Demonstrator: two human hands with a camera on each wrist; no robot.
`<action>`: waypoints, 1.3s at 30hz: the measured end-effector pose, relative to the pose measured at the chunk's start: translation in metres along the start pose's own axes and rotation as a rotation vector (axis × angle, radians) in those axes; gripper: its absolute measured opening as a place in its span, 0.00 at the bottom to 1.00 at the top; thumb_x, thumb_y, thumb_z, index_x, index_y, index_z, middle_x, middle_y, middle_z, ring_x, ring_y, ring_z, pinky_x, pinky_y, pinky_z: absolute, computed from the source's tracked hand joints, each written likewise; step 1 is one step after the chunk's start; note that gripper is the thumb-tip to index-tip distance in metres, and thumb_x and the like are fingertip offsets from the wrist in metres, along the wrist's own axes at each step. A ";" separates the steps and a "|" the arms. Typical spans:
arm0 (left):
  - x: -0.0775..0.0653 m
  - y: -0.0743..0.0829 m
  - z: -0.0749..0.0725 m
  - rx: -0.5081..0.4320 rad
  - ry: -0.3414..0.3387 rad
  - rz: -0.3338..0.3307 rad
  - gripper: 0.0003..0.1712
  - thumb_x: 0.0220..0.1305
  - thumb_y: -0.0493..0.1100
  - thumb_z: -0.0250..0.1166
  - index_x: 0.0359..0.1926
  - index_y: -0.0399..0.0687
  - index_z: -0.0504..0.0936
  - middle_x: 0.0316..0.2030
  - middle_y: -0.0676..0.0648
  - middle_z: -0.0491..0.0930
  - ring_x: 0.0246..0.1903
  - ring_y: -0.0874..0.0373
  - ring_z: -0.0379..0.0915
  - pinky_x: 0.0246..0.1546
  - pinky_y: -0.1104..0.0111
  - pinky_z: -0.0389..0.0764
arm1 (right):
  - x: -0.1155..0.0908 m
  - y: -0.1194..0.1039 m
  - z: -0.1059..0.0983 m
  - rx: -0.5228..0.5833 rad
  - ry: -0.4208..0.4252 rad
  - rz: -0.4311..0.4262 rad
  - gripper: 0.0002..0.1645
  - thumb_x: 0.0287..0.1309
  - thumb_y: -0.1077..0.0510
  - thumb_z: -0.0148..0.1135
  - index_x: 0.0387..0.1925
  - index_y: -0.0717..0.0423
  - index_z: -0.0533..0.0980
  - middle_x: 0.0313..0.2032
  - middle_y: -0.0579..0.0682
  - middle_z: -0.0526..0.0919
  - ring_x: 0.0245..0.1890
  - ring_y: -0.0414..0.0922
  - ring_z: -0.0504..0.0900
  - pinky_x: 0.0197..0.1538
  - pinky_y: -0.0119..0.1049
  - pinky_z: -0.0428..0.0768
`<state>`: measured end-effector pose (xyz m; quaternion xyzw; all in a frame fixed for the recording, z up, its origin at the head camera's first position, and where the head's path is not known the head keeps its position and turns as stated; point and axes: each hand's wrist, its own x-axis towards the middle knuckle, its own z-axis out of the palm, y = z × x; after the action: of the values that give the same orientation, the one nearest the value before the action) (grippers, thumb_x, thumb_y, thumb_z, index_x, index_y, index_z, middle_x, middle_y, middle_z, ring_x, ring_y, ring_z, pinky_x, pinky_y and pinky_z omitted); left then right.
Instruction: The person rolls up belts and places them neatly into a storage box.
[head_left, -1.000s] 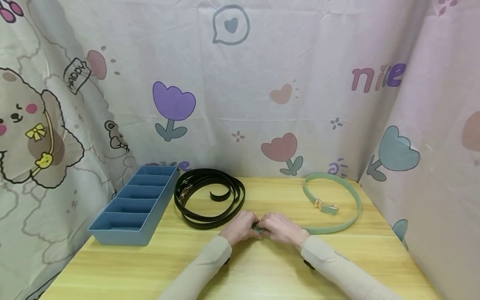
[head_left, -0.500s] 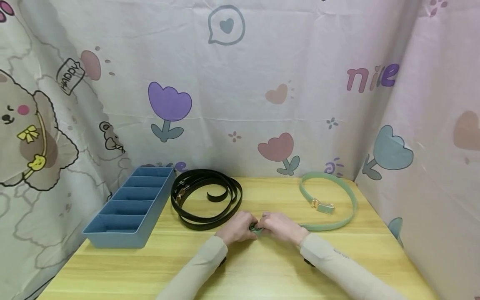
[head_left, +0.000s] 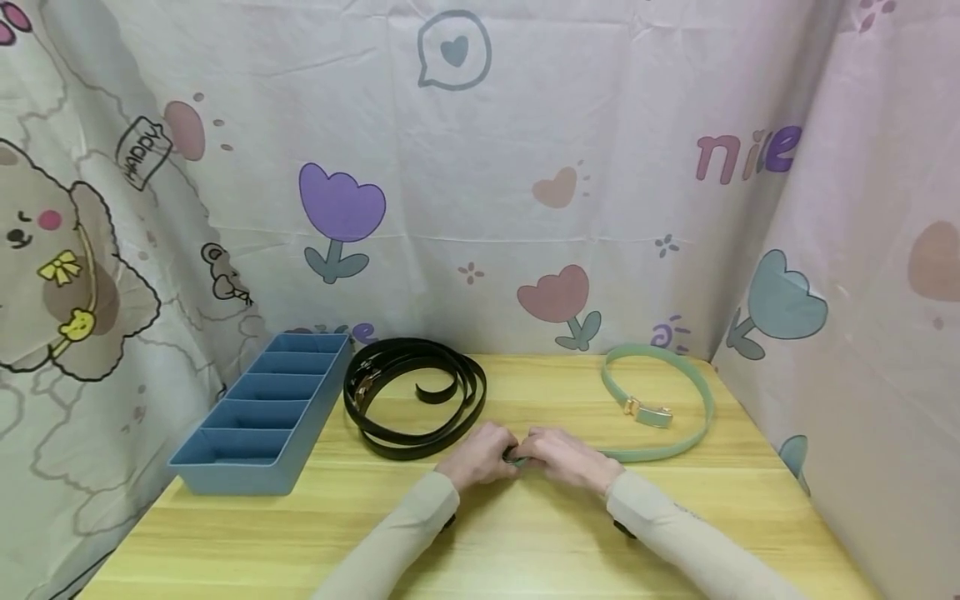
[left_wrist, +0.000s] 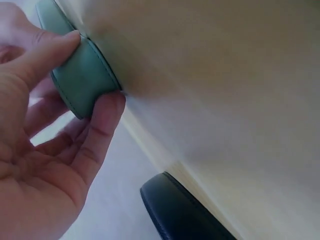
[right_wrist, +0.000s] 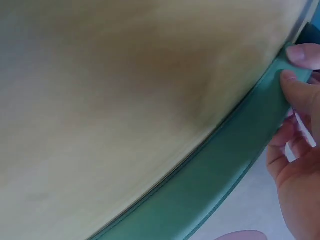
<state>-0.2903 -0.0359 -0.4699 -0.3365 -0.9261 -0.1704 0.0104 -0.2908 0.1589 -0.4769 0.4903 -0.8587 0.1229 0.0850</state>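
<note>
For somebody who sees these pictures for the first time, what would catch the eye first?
Probably the left hand and right hand, close together near the middle of the table, pinching a green belt whose loop and gold-trimmed buckle lie on the right. Next, a coil of black belt beyond the left hand, beside a blue divided box on the left. Behind hangs a printed curtain.

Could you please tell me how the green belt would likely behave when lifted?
The green belt probably bends easily, as one end curves tightly in the left hand, yet seems springy enough to stand on edge in a wide loop. Its other end may swing, as the metallic buckle there likely adds weight.
</note>
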 end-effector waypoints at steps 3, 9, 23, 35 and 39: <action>0.000 -0.003 -0.002 -0.022 -0.013 0.018 0.07 0.49 0.41 0.74 0.27 0.54 0.83 0.20 0.61 0.74 0.19 0.69 0.62 0.23 0.77 0.67 | -0.003 0.002 0.000 -0.002 -0.011 0.015 0.18 0.59 0.63 0.65 0.51 0.47 0.82 0.46 0.42 0.85 0.45 0.37 0.81 0.51 0.30 0.78; -0.005 -0.009 -0.006 -0.081 -0.047 0.004 0.42 0.49 0.40 0.77 0.65 0.43 0.70 0.43 0.51 0.85 0.41 0.64 0.79 0.45 0.71 0.79 | 0.000 0.002 0.002 0.049 -0.037 0.027 0.15 0.63 0.57 0.62 0.51 0.45 0.80 0.48 0.40 0.84 0.48 0.35 0.81 0.55 0.31 0.78; -0.001 -0.006 -0.004 -0.077 -0.018 -0.108 0.16 0.44 0.51 0.80 0.28 0.55 0.81 0.24 0.60 0.75 0.22 0.67 0.66 0.25 0.74 0.69 | 0.010 0.002 0.004 0.066 -0.006 -0.003 0.03 0.61 0.56 0.65 0.32 0.43 0.80 0.32 0.37 0.82 0.31 0.31 0.74 0.39 0.22 0.74; 0.004 -0.004 -0.003 -0.120 -0.031 -0.075 0.13 0.46 0.44 0.79 0.33 0.54 0.84 0.27 0.58 0.81 0.24 0.68 0.66 0.28 0.74 0.71 | 0.006 0.009 -0.005 0.235 -0.104 0.061 0.13 0.61 0.60 0.65 0.47 0.48 0.81 0.45 0.42 0.85 0.42 0.34 0.81 0.48 0.28 0.79; 0.005 -0.008 -0.006 -0.105 -0.079 -0.024 0.21 0.46 0.44 0.79 0.42 0.55 0.81 0.35 0.59 0.82 0.31 0.68 0.70 0.35 0.74 0.72 | 0.007 0.010 -0.005 0.200 -0.112 0.041 0.13 0.60 0.56 0.66 0.47 0.49 0.82 0.44 0.43 0.83 0.43 0.33 0.79 0.48 0.27 0.78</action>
<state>-0.2996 -0.0404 -0.4665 -0.3318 -0.9195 -0.2056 -0.0459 -0.3026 0.1594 -0.4718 0.4849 -0.8553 0.1823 -0.0148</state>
